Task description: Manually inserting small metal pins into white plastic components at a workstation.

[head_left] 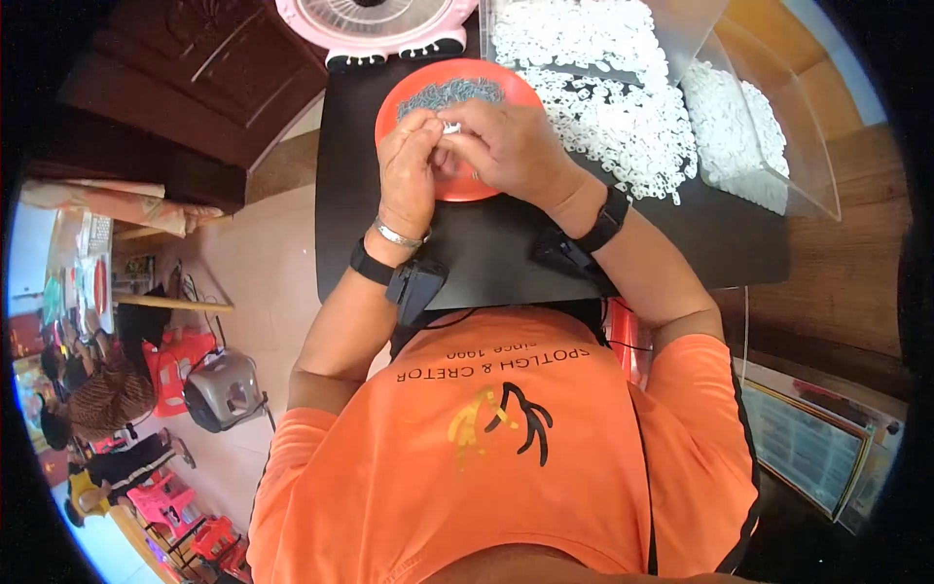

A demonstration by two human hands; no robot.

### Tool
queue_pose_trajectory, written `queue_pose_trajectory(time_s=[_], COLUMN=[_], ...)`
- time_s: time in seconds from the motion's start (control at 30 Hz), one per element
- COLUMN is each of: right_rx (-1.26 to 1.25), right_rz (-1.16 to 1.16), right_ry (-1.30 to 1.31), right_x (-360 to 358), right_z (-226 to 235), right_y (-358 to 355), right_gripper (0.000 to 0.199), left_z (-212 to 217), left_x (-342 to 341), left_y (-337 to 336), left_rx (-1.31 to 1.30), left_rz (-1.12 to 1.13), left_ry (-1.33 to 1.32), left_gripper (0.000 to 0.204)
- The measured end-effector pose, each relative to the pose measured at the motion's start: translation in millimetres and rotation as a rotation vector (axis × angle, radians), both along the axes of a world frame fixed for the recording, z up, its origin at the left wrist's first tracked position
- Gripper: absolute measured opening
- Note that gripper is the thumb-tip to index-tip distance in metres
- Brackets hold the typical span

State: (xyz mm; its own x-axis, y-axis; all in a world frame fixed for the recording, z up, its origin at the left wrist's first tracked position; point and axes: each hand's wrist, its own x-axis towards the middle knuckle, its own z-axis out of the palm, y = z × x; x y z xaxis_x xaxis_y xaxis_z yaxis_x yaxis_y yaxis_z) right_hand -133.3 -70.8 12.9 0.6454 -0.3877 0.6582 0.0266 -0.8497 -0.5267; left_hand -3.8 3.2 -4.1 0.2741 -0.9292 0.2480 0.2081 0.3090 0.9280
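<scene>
Over a round red plate, my left hand and my right hand meet fingertip to fingertip. Between them they pinch a small white plastic piece, mostly covered by the fingers. Many small grey metal screws or pins lie heaped on the plate behind my hands; their exact kind is too small to tell. To the right, a wide spread of small white plastic pieces covers the black table.
A clear bin of white pieces stands at the table's right, and another clear container of them behind. A pink fan sits at the back left. Far left, people and red chairs are on the floor side.
</scene>
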Motion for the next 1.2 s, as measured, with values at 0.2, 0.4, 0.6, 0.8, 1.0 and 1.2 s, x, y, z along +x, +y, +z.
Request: queue_pose_trajectory(time_s=[0.2,0.4,0.6,0.8,1.0,1.2], right_rx=[0.328,0.657,0.703,0.809,0.842,0.822], right_rz=[-0.067,0.119,0.126,0.209,0.218,0.201], right_ry=[0.045,-0.02,-0.001,0.027,0.07,0.078], right_x=[-1.9,-0.3,-1.8,-0.4,1.1,0.5], right_z=[5.9,-1.1,3.2,2.1,-2.4,-2.0], right_y=[-1.4,-4.9,-3.9,-5.6,-5.0,-4.5], right_gripper=[0.013,0.012,0.011,0.011,0.013,0.013], left_z=[-3.0,1.0,0.8,2.8,1.8,6.9], left_x=[4.3,3.2,10.0,3.6,10.6,8.7], left_y=[-2.1,-2.7,-3.4,-0.8,-4.2,-2.9], left_rx=[0.017,0.029,-0.008,-0.015,0.012,0.052], left_rz=[0.035,0.086,0.098,0.16,0.202,0.195], left_ry=[-0.021,-0.087,-0.288,-0.196,0.09,0.081], left_gripper=[0.021,0.021,0.02,0.02,0.019,0.019])
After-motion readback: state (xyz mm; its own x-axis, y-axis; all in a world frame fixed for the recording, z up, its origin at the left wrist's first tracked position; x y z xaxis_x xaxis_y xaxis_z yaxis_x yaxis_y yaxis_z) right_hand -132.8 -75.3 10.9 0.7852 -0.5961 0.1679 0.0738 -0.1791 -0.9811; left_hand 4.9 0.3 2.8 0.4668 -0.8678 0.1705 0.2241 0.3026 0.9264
